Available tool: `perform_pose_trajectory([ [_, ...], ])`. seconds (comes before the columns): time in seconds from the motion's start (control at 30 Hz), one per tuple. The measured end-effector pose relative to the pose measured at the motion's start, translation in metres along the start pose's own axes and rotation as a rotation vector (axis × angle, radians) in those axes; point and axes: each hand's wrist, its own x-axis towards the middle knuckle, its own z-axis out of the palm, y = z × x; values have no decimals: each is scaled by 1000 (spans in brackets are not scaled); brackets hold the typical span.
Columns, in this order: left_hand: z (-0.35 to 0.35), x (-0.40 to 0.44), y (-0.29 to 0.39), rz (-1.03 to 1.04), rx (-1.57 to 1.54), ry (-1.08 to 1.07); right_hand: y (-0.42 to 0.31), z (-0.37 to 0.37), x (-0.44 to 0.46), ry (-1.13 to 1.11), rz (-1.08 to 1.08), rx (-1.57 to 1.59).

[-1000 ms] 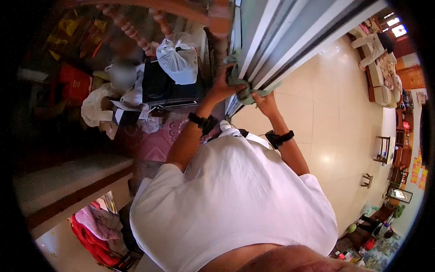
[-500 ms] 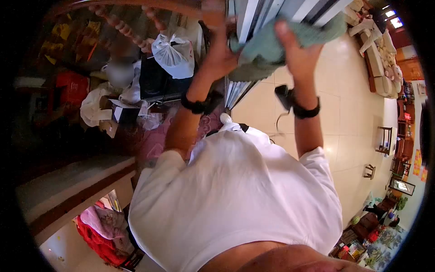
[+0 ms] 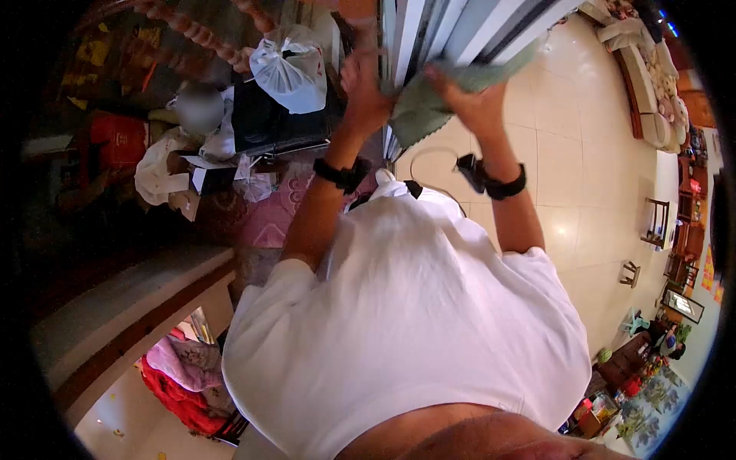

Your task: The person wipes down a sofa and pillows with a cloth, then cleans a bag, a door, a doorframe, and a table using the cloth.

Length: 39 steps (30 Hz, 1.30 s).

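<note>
A green cloth (image 3: 425, 107) with a jagged edge lies against the end of a tall framed panel (image 3: 429, 38) with white, grey and dark strips. My right hand (image 3: 479, 107) is closed on the cloth at the panel's right side, thumb toward the strips. On the left side, my left hand (image 3: 364, 96) has curled fingers beside the panel's edge. Its thumb side meets the cloth's left end; what lies inside the fingers is hidden. Black bands with small devices sit on both wrists.
A tied white plastic bag (image 3: 290, 73) rests on a black box (image 3: 264, 115) at left, near an opened carton (image 3: 211, 175). Pink patterned matting (image 3: 264, 215) covers the floor there. Pale tiles (image 3: 567, 169) spread right, with a sofa (image 3: 644, 84) and small stools (image 3: 630, 274) beyond.
My right hand and the cloth have moved left, closer to the panel's edge. The cloth hangs flatter, its jagged edge showing. My left hand has shifted slightly.
</note>
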Motion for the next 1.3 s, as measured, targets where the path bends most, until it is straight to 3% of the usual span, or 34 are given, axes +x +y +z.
perform_pose_trajectory([
  [0.03, 6, -13, -9, 0, 2, 10, 14, 4, -13, -20, -26, -18],
  [0.1, 16, -38, -23, -323, 264, -172, 52, 18, -47, -19, 73, -93],
  [0.23, 27, -83, -65, -356, 340, -192, 84, 32, -95, -46, 280, -76],
  [0.3, 33, -100, -83, -466, 133, -298, 76, 26, -99, -128, 334, -98],
  [0.37, 53, -120, -108, -544, 145, -254, 75, 24, -100, -218, 391, -120],
  [0.43, 88, -142, -149, -422, 128, -291, 78, 22, -103, -163, 517, -45],
  [0.5, 108, -156, -159, -388, 108, -341, 75, 20, -99, -220, 489, -81],
  [0.53, 119, -158, -158, -512, -9, -455, 72, 19, -98, -246, 483, -97],
  [0.6, 129, -163, -167, -563, -133, -655, 77, 16, -96, -310, 478, -111],
  [0.67, 127, -160, -162, -594, -260, -649, 81, 13, -96, -332, 462, -55],
  [0.77, 120, -149, -164, -95, -231, -580, 88, -1, -97, -415, 346, -62],
  [0.83, 117, -145, -170, -854, -685, -577, 99, -11, -101, -458, 206, -204],
  [0.97, 81, -133, -148, -688, -862, -410, 91, -14, -97, -508, 267, -195],
  [1.03, 51, -109, -127, -748, -485, -467, 83, -13, -92, -514, 329, -251],
  [1.17, -11, -65, -71, -642, -574, -293, 68, -12, -87, -397, 334, -274],
  [1.23, -27, -36, -46, -402, -870, -82, 46, -10, -71, -422, 309, -184],
  [1.3, -27, -11, -21, -275, -871, -90, 50, -27, -62, -543, 348, -198],
])
